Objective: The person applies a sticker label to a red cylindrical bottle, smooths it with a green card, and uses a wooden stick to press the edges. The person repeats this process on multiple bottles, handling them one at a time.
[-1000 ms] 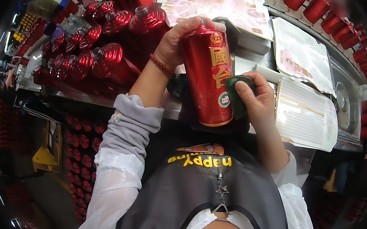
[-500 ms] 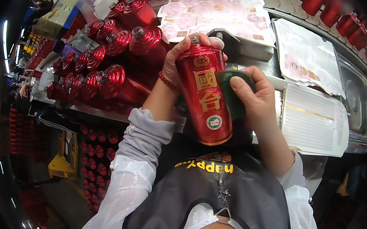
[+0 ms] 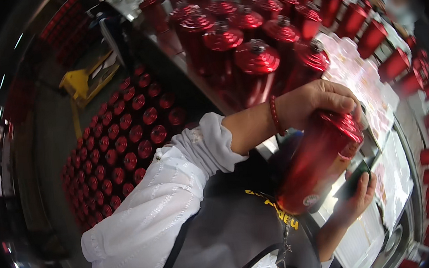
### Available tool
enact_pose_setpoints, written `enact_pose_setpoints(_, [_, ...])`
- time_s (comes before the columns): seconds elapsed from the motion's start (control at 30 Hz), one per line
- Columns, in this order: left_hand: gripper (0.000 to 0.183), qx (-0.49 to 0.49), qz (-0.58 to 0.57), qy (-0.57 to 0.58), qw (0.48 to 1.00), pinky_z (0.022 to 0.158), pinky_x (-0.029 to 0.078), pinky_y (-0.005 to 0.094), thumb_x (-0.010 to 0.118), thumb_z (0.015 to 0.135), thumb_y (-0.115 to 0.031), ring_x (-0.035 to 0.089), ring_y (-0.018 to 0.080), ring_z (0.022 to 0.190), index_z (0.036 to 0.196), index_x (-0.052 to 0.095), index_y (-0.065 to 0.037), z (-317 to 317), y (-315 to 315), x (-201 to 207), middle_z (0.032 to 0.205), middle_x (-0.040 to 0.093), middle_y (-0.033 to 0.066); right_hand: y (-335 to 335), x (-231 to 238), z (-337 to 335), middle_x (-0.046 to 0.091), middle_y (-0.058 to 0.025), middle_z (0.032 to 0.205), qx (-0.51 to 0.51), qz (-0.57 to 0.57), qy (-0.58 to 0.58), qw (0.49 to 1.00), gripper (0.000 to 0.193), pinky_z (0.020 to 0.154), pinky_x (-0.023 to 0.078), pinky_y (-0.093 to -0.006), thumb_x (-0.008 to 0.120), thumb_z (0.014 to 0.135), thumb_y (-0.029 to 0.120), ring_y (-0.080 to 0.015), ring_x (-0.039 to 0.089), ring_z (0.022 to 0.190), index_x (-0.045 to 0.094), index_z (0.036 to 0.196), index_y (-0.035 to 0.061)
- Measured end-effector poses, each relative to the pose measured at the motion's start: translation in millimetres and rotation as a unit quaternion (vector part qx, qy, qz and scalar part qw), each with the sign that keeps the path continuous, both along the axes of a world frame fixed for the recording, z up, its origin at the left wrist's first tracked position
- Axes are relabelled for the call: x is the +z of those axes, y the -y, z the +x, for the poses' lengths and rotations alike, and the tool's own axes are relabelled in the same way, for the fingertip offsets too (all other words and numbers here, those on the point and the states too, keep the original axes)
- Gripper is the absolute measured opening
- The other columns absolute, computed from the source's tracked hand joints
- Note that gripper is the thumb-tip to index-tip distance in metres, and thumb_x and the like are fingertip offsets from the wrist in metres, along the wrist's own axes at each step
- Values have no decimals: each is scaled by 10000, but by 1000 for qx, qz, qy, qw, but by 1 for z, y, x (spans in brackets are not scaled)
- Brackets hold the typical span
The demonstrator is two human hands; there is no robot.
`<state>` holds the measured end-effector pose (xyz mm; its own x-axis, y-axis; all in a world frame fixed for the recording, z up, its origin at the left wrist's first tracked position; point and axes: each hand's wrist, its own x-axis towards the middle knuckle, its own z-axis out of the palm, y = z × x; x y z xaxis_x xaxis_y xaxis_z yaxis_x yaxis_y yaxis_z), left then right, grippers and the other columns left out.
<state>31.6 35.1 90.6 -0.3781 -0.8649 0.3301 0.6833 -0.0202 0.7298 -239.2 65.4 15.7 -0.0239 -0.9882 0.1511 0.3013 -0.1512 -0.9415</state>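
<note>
My left hand (image 3: 325, 100), a red bead bracelet on its wrist, is closed round the shoulder and neck of a glossy red bottle (image 3: 314, 160). The bottle leans, its base toward my dark apron and its top to the upper right. Its front is blurred; a round pale label shows near the base. In my right hand (image 3: 361, 200), fingers and thumb pinch a flat dark green pad (image 3: 352, 185) beside the bottle's right side. Whether pad and bottle touch is hard to tell.
Several red bottles (image 3: 258, 57) crowd the table beyond my left arm. A pink-white moulded tray (image 3: 350, 64) lies to their right, with white sheets (image 3: 362, 246) nearer me. More bottles (image 3: 394, 65) line a curved conveyor at right. Rows of bottles (image 3: 116, 161) and a yellow pallet jack (image 3: 78, 87) stand at left.
My view has swung to the left. The bottle has gone from nearly upright to tilted, still in my left hand. My right hand keeps the green pad, now lower beside the bottle.
</note>
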Motion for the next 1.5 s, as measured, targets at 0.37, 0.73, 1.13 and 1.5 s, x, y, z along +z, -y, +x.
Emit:
enact_pose_setpoints(0.37, [361, 623, -102, 308, 712, 866, 589, 339, 555, 1041, -298, 723, 199, 966, 1109, 665, 38, 240, -183, 78, 1127, 733, 174, -2, 17, 37, 670, -70, 975, 45, -20, -47, 998, 165, 778, 542, -268, 628, 1037, 161, -144, 643, 835, 619, 1129, 24])
enact_pose_setpoints(0.73, [357, 767, -12, 554, 322, 750, 545, 410, 712, 925, -366, 730, 329, 841, 1061, 735, -37, 473, -64, 16, 888, 753, 179, 6, 11, 63, 661, -47, 958, 78, -16, -90, 993, 164, 736, 506, -253, 634, 1026, 124, -106, 613, 827, 626, 1152, 19])
enact_pose_setpoints(1.13, [843, 630, 80, 699, 329, 1103, 408, 375, 558, 875, -783, 629, 302, 1259, 1327, 686, -83, 570, 7, -34, 1303, 703, 165, 19, 19, 36, 681, -39, 1029, -38, 20, -333, 942, 254, 825, 501, -235, 646, 1033, 175, -100, 615, 921, 667, 1227, 13])
enact_pose_setpoints(1.5, [108, 586, -199, 385, 684, 844, 552, 300, 626, 1009, -27, 676, 175, 920, 1059, 701, 30, 166, -103, -30, 1008, 716, 101, -4, 13, 78, 585, -184, 1406, 139, -301, -573, 750, 395, 1045, 498, -464, 753, 745, -76, -415, 543, 1282, 710, 1122, 36])
